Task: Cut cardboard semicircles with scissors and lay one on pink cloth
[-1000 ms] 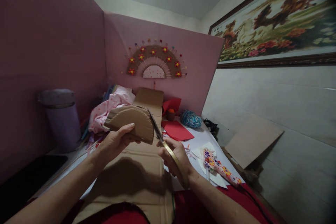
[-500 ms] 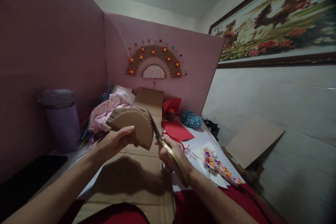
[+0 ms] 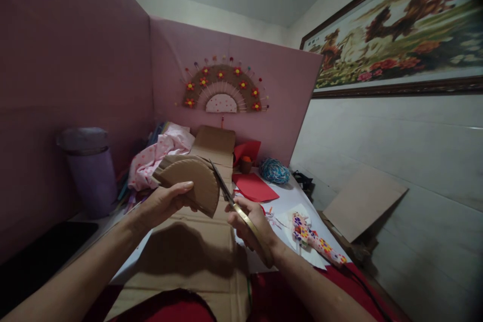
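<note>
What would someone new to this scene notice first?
Probably the brown half-ring decoration with red flowers on the pink back panel. Below it, mid-picture, the left hand holds a half-round cardboard piece, with scissors in the right hand beside its curved edge. A large framed picture hangs upper right.

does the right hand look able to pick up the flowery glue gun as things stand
Probably not yet: the right hand is holding the scissors. The glue gun lies to its right with nothing visible blocking the way, so a free hand could likely reach it.
</note>
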{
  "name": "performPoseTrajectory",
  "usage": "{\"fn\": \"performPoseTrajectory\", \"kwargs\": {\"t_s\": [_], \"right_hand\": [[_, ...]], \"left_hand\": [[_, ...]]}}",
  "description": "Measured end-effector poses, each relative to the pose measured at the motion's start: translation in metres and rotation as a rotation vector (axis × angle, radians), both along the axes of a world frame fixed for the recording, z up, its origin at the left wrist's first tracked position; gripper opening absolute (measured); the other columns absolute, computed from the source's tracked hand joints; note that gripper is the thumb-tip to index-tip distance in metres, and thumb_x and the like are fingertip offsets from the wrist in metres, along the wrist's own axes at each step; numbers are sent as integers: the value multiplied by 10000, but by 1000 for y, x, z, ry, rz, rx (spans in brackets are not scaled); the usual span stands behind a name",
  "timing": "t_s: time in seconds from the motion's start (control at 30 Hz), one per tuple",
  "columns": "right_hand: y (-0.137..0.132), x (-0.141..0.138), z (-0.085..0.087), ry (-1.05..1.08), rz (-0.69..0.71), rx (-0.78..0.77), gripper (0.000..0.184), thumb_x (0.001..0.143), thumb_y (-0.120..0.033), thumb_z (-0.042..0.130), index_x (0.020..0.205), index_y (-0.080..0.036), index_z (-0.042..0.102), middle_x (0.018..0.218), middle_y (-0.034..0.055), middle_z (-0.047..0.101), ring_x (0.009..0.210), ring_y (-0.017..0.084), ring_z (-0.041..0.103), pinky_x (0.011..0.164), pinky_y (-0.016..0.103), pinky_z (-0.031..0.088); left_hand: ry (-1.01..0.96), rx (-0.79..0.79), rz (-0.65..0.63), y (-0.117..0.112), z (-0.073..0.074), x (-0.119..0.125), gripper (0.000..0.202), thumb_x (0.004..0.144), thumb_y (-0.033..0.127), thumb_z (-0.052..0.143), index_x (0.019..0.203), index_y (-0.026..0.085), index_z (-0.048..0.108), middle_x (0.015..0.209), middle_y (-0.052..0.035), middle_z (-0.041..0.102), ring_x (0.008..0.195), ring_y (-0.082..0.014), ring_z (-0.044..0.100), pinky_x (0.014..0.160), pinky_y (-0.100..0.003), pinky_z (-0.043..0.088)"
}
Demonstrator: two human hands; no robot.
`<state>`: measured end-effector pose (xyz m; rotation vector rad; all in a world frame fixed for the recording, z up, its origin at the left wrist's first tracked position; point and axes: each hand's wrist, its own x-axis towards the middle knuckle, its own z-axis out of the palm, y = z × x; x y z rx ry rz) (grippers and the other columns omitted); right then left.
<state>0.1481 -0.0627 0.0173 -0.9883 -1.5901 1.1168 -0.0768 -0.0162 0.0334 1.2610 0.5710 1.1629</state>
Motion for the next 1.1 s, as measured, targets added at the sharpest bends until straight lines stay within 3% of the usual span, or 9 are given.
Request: {"fn": "performPoseTrajectory", "kwargs": {"t_s": [0.23, 0.43, 0.57, 0.83, 1.1], "right_hand": [[8, 2, -5, -14, 19, -6, 463, 596, -563, 757, 773, -191, 546, 492, -101, 401, 345, 34, 298, 321, 157, 235], [4, 0, 0, -22, 102, -1, 614, 650, -724, 591, 914, -173, 532, 486, -92, 445, 346, 56, 370, 331, 159, 280], [3, 1, 1, -34, 122, 12, 639, 635, -753, 575, 908, -178, 519, 506, -90, 446, 366, 55, 373, 343, 161, 291], [0, 3, 4, 3, 93, -41, 506, 611, -629, 701, 800, -193, 525, 491, -113, 365, 355, 37, 302, 320, 153, 229], [5, 1, -2, -13, 45, -40, 405, 602, -492, 768, 740, -195, 530, 535, -96, 447, 337, 27, 325, 311, 157, 241]], "left_hand": [[-24, -1, 22, 0, 4, -3, 142, 713, 215, 709, 789, 100, 742, 683, -94, 713, 570, -191, 633, 486, -274, 539], [38, -28, -13, 1, 1, -8, 120, 740, 211, 692, 769, 103, 734, 666, -103, 710, 567, -192, 643, 549, -287, 541], [70, -25, -21, 1, -2, -8, 109, 744, 222, 689, 738, 121, 729, 660, -95, 710, 574, -196, 650, 569, -292, 540], [103, -10, -18, 1, -2, -9, 163, 718, 269, 708, 794, 127, 732, 665, -94, 711, 546, -187, 638, 566, -307, 549], [112, -15, 10, 2, 0, -14, 139, 691, 263, 729, 722, 128, 716, 638, -81, 691, 547, -181, 623, 516, -283, 546]]}}
